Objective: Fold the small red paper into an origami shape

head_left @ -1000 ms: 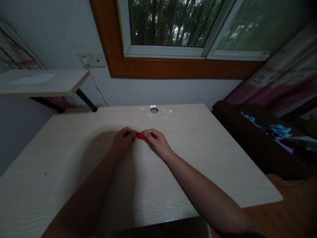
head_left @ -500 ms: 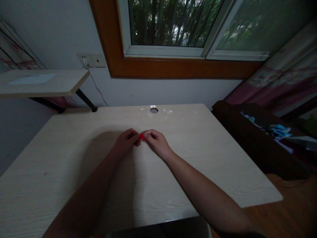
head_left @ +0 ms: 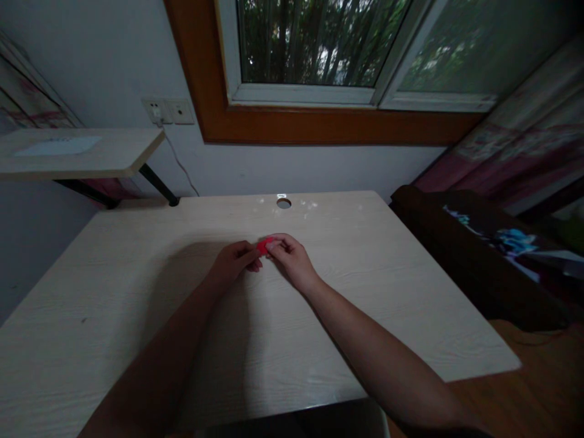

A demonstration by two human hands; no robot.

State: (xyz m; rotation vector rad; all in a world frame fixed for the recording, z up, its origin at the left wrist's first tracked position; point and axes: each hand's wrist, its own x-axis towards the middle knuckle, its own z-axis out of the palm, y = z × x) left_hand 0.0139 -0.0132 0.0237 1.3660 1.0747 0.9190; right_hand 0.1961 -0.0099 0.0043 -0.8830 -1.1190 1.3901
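Between my two hands is a small, flat red piece [head_left: 263, 246], perhaps paper; its exact kind is too small to make out. My left hand [head_left: 233, 261] pinches its left edge between thumb and fingers. On the other side, my right hand [head_left: 292, 258] grips the right part, with the thumb on the near face and the fingers behind. Fingers cover much of the piece. Both hands are at the middle of the pale wood-grain desk [head_left: 319, 334], toward its far half, and a shadow falls to the left of them.
A raised shelf [head_left: 132, 159] on black legs stands at the desk's back left, with a white sheet [head_left: 59, 146] on it. Behind the hands is a round cable hole [head_left: 283, 204]. A white cord [head_left: 180, 159] hangs from the wall socket [head_left: 156, 111]. Dark furniture [head_left: 456, 243] borders the right.
More of the red piece shows between the hands, and it sits slightly higher. My right fingers have shifted up along it. The left hand has turned a little; both keep their pinch.
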